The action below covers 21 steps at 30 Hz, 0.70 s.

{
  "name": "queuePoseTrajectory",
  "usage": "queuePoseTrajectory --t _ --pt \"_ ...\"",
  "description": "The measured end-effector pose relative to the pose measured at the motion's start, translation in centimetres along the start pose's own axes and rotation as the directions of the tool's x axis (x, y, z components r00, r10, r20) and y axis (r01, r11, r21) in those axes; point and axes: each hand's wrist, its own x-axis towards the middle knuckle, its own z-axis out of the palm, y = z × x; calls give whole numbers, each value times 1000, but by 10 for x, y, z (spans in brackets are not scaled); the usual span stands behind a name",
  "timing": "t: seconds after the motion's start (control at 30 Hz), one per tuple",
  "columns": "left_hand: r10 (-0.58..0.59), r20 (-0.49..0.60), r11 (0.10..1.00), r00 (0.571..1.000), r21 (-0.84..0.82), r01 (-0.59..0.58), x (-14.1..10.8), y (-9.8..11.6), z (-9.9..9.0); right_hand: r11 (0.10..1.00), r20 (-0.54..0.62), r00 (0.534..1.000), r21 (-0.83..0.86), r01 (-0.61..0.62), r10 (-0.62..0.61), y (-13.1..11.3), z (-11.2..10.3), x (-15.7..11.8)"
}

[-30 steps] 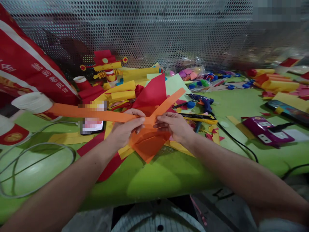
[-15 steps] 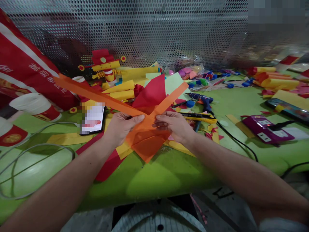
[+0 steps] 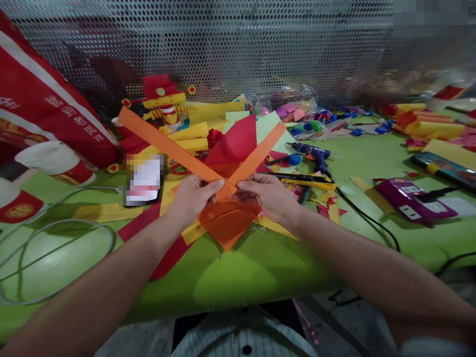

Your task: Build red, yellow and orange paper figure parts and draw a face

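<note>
A: Here you are, both forearms slanting inward from the lower corners, your left hand [image 3: 193, 198] and right hand [image 3: 266, 196] side by side over the bench [image 3: 260, 292], just a small gap between the thumbs!

B: And those thumbs lie on top, tips facing each other, with your other fingers curled in underneath.

A: How tight are you?

B: Pinched closed on both sides! You have the orange paper strip [image 3: 197, 166] by its low point, one hand at either side of the bend.

A: So it makes a V, opening away from you.

B: A lopsided one! Its longer arm points far and left, over the phone [image 3: 143, 186]; the shorter arm points far and right, its tip near the pale green paper [image 3: 273, 124].

A: And below your hands?

B: An orange sheet [image 3: 227, 233], one corner aimed straight back at you. The glue gun [image 3: 312, 154] lies off to your right, well apart from your fingers.
</note>
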Motion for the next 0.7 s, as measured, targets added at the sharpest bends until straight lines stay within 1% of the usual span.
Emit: queuePoseTrajectory --t 0.23,0.4,0.57,0.7 --pt "21 -27 999 999 44 -20 0 -1 1 999 21 1000 -33 11 -10 1 -1 -1" --pt "38 -42 993 998 117 -33 -2 3 3 997 29 1000 -75 12 -10 1 -1 -2" --pt "51 -71 985 996 169 -38 -4 6 5 997 49 999 -67 23 -20 0 2 -4" --pt "67 -66 973 996 224 -50 -5 7 6 999 45 999 -54 7 -4 -3 6 -6"
